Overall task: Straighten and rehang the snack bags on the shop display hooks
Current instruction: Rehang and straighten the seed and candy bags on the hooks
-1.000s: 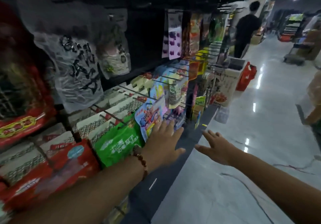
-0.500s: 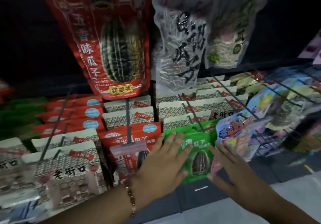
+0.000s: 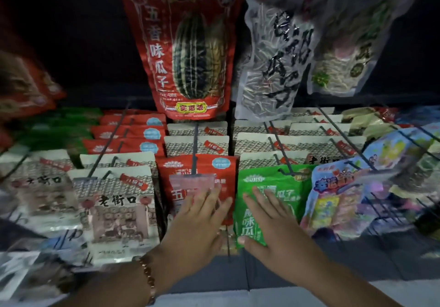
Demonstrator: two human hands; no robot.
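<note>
Rows of snack bags hang on dark wire hooks in front of me. My left hand [image 3: 198,223], with a bead bracelet at the wrist, lies flat with straight fingers on the front red bag [image 3: 197,171] in the middle. My right hand [image 3: 271,225] lies flat on the green bag [image 3: 283,183] beside it, thumb at the bag's lower edge. Neither hand grips anything. The hook [image 3: 195,140] of the red bag runs back over white bags behind it.
A big red melon-seed bag [image 3: 188,44] and a clear seed bag [image 3: 276,56] hang above. White bags [image 3: 114,202] hang left, a colourful blue bag [image 3: 338,194] right. The shelf's dark base [image 3: 262,273] and pale floor [image 3: 214,299] lie below.
The view swung from the aisle to face the hooks. My left hand moved from the green bag onto the red bag. My right hand moved from the colourful bag onto the green bag.
</note>
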